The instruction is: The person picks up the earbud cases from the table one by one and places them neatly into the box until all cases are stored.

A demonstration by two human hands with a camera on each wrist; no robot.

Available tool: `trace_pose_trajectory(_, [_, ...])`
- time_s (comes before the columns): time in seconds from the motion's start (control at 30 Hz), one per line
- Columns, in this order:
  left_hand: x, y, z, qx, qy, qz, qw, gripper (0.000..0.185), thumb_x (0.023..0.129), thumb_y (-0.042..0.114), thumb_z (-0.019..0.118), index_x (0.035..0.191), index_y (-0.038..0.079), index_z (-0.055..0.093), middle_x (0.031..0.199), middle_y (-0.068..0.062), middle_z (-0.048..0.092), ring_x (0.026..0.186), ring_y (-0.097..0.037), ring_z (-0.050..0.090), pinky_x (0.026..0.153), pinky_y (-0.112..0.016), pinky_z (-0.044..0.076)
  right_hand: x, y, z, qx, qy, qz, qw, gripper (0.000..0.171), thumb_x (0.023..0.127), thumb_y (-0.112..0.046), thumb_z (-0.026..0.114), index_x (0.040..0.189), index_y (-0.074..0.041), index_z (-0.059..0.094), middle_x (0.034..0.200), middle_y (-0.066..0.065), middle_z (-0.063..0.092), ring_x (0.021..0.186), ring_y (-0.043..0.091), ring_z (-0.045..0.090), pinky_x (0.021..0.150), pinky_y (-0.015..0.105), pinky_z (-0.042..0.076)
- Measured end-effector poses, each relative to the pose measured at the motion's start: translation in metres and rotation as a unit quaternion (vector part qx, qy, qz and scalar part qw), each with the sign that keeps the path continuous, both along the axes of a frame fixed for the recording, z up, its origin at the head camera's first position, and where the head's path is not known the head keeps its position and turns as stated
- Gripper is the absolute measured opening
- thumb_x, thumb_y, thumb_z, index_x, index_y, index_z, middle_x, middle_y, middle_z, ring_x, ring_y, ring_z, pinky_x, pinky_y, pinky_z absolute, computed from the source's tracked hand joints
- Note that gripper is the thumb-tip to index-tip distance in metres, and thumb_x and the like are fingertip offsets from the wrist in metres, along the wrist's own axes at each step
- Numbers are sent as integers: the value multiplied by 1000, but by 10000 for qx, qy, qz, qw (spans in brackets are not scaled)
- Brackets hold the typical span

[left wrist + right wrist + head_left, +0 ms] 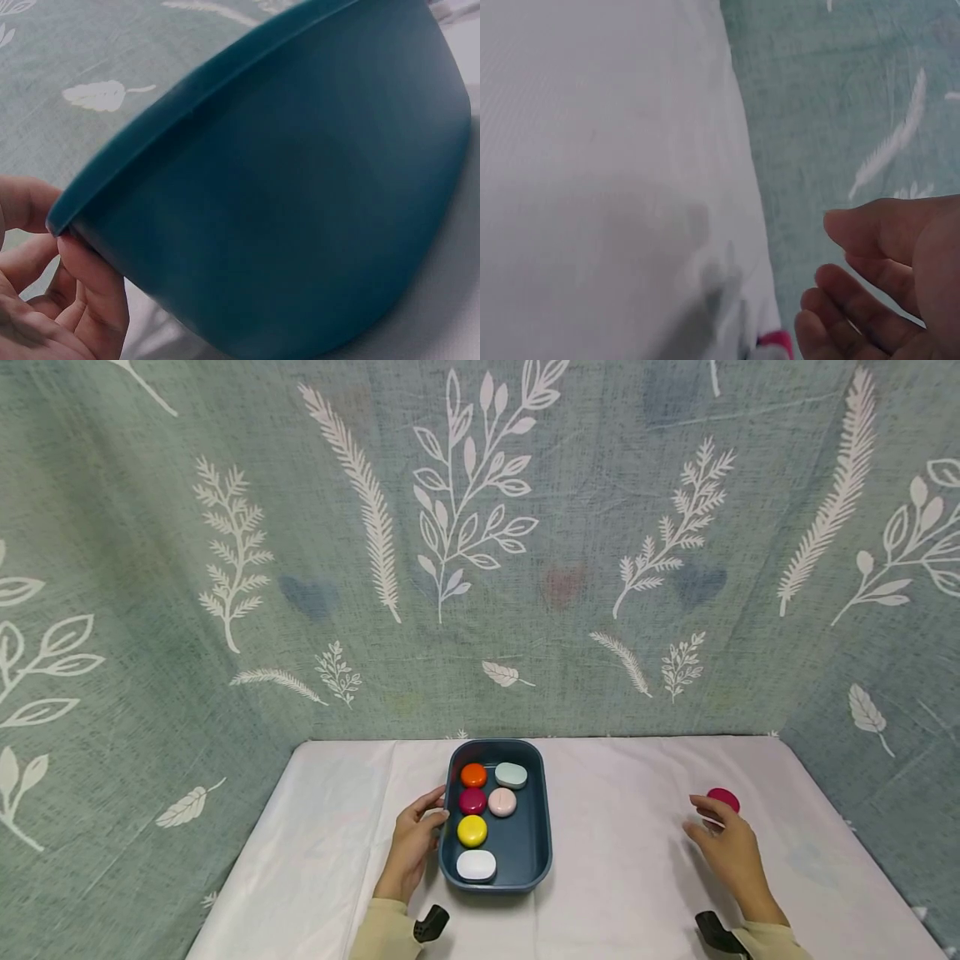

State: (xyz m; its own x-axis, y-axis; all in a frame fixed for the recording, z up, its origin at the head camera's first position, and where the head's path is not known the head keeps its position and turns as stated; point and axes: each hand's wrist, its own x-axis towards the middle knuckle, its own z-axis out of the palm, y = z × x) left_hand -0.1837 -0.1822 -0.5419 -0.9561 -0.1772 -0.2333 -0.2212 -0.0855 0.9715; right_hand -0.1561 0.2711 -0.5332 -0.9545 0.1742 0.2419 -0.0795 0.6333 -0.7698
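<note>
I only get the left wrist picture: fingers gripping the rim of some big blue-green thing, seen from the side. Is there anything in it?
Observer: Yes, the head view shows six rounded pieces in that blue tray: an orange one, a crimson one, a yellow one, a white one, a pale pink one and a pale green one.
Visitor: And where's the person's other hand?
Observer: The right hand is well to the right of the tray, close to a second crimson piece.
Visitor: Is it holding that piece?
Observer: Apparently not: in the right wrist view, nothing shows between its thumb and fingers. Whether it touches the piece, I can't tell.
</note>
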Motion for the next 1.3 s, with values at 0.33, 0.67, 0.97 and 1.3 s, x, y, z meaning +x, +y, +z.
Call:
trace_pose_trajectory(0.33, [0, -2, 2, 104, 56, -30, 9999, 48, 100, 4, 62, 148, 0, 60, 125, -11, 54, 81, -16, 53, 58, -22, 44, 4, 17, 2, 110, -543, -840, 9949, 49, 92, 1, 76, 137, 11, 60, 137, 35, 59, 123, 53, 61, 92, 19, 54])
trace_pose_trajectory(0.67, [1, -2, 0, 40, 0, -21, 10000, 48, 100, 4, 62, 148, 0, 59, 126, -11, 54, 86, -17, 53, 59, -23, 44, 2, 23, -4, 79, -962, -1117, 9890, 53, 92, 1, 73, 140, 15, 53, 142, 39, 49, 129, 58, 52, 110, 67, 41])
trace_pose_trajectory(0.97, [2, 0, 2, 42, 31, -12, 10000, 47, 99, 4, 62, 147, 1, 61, 125, -12, 55, 86, -18, 54, 59, -23, 44, 0, 32, -10, 369, -1201, -1041, 9866, 56, 92, 3, 70, 141, 18, 48, 140, 43, 46, 130, 60, 48, 108, 70, 40])
trace_pose_trajectory(1.3, [0, -1, 1, 80, 49, -51, 9999, 48, 100, 4, 63, 148, 0, 60, 124, -10, 54, 82, -16, 53, 58, -22, 43, -2, 37, -10, 523, -1298, -876, 9863, 56, 89, 7, 72, 138, 21, 49, 135, 44, 46, 121, 60, 52, 102, 68, 44])
